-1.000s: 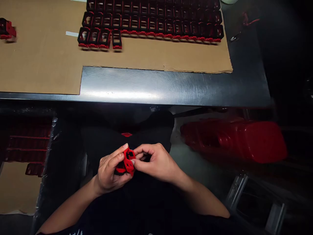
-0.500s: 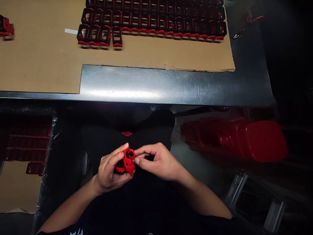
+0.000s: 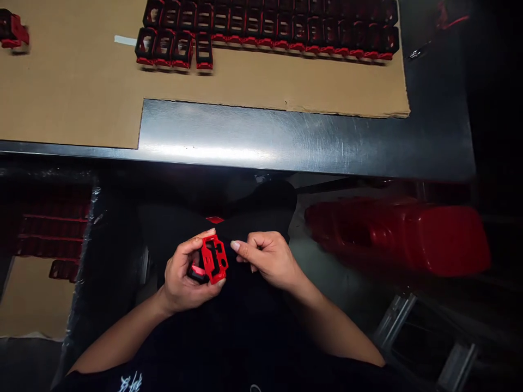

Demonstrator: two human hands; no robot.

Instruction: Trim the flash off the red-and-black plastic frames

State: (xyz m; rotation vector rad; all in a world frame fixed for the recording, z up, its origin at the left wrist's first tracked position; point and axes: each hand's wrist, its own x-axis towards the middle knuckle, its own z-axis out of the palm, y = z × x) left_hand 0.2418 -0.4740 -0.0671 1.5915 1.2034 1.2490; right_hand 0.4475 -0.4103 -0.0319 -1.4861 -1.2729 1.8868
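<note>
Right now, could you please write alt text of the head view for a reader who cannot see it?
Seen from above, a person's left hand grips a small red part over their lap, the right hand curled just beside it. Ahead, rows of red-and-black parts stand on cardboard on a metal table.

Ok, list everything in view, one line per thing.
table: one, bare metal, ahead.
cardboard sheet: one, brown, on the table.
assembled parts: many, red and black, rowed at the sheet's far edge.
lone part: one, red and black, sheet's far left.
container: one, red, under the table, right.
stacked pieces: several, dark red, below the table, left.
frame part: one, red, above the lap.
left hand: one, gripping the frame part.
right hand: one, fingers curled, beside the frame part, apart from it.
</note>
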